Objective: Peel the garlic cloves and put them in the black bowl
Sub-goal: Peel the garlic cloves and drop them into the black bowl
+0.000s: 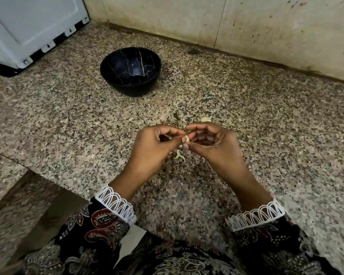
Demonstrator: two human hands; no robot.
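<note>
Both forearms reach forward from the bottom of the view and angle inward, so the two hands meet at the middle. The left hand (153,145) has its fingers curled, thumb and forefinger pinched together at its right edge. The right hand (213,143) mirrors it, forefinger arched over the top and thumb pressed up from below (its other fingers are loosely curled into the palm). The fingertips of both hands touch. Each wrist is bare above a sleeve cuff.
</note>
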